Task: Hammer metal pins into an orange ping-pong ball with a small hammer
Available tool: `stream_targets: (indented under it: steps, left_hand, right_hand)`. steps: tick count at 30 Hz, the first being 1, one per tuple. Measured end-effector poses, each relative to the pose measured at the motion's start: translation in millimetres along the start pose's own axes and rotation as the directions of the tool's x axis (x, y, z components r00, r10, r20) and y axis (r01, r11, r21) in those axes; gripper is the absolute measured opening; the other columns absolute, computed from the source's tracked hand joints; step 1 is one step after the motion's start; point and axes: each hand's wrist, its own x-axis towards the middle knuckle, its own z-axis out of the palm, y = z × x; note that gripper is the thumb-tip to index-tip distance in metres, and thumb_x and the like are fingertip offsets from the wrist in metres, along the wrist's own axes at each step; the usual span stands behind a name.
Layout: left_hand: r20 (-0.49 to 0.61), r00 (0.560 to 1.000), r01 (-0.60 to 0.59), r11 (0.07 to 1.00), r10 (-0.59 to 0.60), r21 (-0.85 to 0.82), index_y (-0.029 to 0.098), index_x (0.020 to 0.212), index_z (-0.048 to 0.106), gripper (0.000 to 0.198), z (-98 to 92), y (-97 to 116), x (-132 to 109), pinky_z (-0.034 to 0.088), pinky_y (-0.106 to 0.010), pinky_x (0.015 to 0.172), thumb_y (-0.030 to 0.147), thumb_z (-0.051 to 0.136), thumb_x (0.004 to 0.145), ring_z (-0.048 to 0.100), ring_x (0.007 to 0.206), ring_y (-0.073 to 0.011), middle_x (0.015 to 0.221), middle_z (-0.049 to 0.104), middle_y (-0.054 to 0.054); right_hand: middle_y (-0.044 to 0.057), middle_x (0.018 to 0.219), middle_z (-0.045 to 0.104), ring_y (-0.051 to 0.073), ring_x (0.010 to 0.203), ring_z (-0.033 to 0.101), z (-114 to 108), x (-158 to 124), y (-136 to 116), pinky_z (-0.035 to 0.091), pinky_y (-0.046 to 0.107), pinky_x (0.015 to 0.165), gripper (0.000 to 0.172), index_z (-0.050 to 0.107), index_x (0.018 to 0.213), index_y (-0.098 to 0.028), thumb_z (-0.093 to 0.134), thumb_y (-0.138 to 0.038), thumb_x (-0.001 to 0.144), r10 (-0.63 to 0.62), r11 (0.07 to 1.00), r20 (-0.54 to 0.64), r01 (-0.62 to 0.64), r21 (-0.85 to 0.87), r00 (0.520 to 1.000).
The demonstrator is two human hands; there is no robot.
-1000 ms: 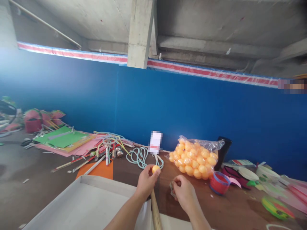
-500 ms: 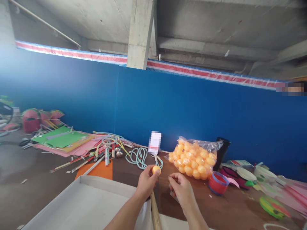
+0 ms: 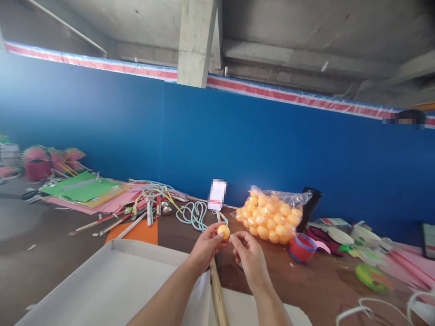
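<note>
Between the thumb and fingers of my left hand (image 3: 208, 246) is an orange ping-pong ball (image 3: 223, 232), held up above the table. Close to the ball's right side, my right hand (image 3: 248, 253) has its thumb and index finger pinched together; whatever they hold, if anything, is too small to make out. Whether the right fingertips touch the ball cannot be told. Below my hands lies a wooden stick (image 3: 219, 294), running toward me along the right side of a white cardboard tray (image 3: 142, 276). Just beyond, a clear plastic bag (image 3: 270, 215) is full of more orange balls.
Green paper sheets (image 3: 84, 188), strips and a coiled light-blue cord (image 3: 194, 215) lie to the left. On the right are a red roll (image 3: 302, 248) and a green ring-shaped item (image 3: 374, 277). A blue partition (image 3: 265, 140) closes the back; a person's head shows above it.
My right hand has come left, up to the ball in my left hand. The camera view has shifted slightly. The ball stays in my left hand.
</note>
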Motion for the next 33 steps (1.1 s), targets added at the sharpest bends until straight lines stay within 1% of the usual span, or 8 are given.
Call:
stream_targets:
  steps: [3,9,14,17,21,24,28,33]
  left_hand:
    - [0.006,1.000,-0.006,0.999,0.006,0.053,0.017,0.111,0.057,0.053,-0.7,-4,1,0.046,-0.028,0.074,0.035,0.071,0.063,0.060,0.078,-0.0145,0.094,0.062,-0.007]
    - [0.064,0.997,-0.054,0.976,0.041,0.210,0.016,0.116,0.054,0.055,-4.3,-12,4,0.046,-0.027,0.074,0.028,0.070,0.065,0.059,0.082,-0.0163,0.094,0.063,-0.007]
    - [0.003,0.997,-0.072,0.929,0.077,0.364,0.016,0.115,0.054,0.052,-7.2,-20,8,0.046,-0.026,0.070,0.026,0.068,0.066,0.057,0.079,-0.0157,0.095,0.062,-0.007]
    - [-0.032,0.987,-0.123,0.864,0.158,0.489,0.018,0.113,0.057,0.048,-8.3,-22,8,0.045,-0.027,0.072,0.025,0.066,0.066,0.057,0.080,-0.0161,0.098,0.061,-0.008]
    - [0.004,0.961,-0.217,0.744,0.277,0.632,0.020,0.110,0.060,0.042,-7.6,-21,5,0.045,-0.026,0.073,0.021,0.061,0.068,0.056,0.079,-0.0149,0.099,0.057,-0.007]
    - [0.030,0.950,-0.237,0.659,0.310,0.713,0.021,0.110,0.060,0.042,-6.6,-19,2,0.045,-0.025,0.070,0.019,0.058,0.069,0.055,0.074,-0.0131,0.094,0.054,-0.005]
    - [0.056,0.935,-0.255,0.559,0.349,0.789,0.023,0.110,0.059,0.042,-6.6,-18,1,0.045,-0.026,0.071,0.017,0.056,0.069,0.053,0.072,-0.0121,0.091,0.052,-0.003]
    - [0.051,0.938,-0.233,0.516,0.343,0.824,0.024,0.109,0.059,0.040,-5.7,-18,0,0.046,-0.026,0.072,0.019,0.056,0.069,0.054,0.075,-0.0124,0.091,0.051,-0.003]
  right_hand:
    - [-0.007,0.047,0.047,0.006,0.037,0.039,1,-1,1,0.028,0.018,0.036,0.031,0.056,0.078,-0.017,0.061,-0.047,0.072,-0.007,0.998,0.047,0.004,0.061,0.999]
    - [-0.007,0.050,0.048,0.005,0.038,0.036,-1,2,6,0.029,0.017,0.037,0.029,0.057,0.080,-0.017,0.062,-0.045,0.072,0.013,0.987,0.053,-0.022,0.161,0.999]
    - [-0.007,0.050,0.046,0.005,0.041,0.037,-3,5,12,0.030,0.016,0.037,0.029,0.059,0.081,-0.016,0.064,-0.043,0.070,0.055,0.989,0.045,-0.061,0.133,0.997]
    - [-0.006,0.050,0.047,0.005,0.040,0.036,-3,6,13,0.030,0.016,0.038,0.029,0.061,0.082,-0.016,0.062,-0.043,0.072,0.052,0.996,0.060,-0.056,0.073,0.997]
    - [-0.006,0.049,0.047,0.006,0.040,0.037,-4,5,9,0.029,0.017,0.038,0.029,0.063,0.082,-0.016,0.061,-0.042,0.071,0.046,0.998,0.078,-0.043,-0.044,0.996]
    - [-0.005,0.049,0.049,0.007,0.040,0.038,-3,4,7,0.029,0.018,0.037,0.029,0.065,0.081,-0.016,0.062,-0.043,0.070,0.026,0.996,0.072,-0.019,-0.091,0.997]
    - [-0.003,0.051,0.055,0.009,0.040,0.041,-3,4,8,0.031,0.020,0.037,0.033,0.067,0.081,-0.016,0.061,-0.047,0.069,-0.017,0.990,0.072,0.027,-0.140,0.997]
    - [0.001,0.058,0.062,0.011,0.043,0.046,-4,4,11,0.034,0.021,0.039,0.032,0.067,0.083,-0.016,0.057,-0.046,0.074,-0.068,0.976,0.063,0.079,-0.203,0.996]
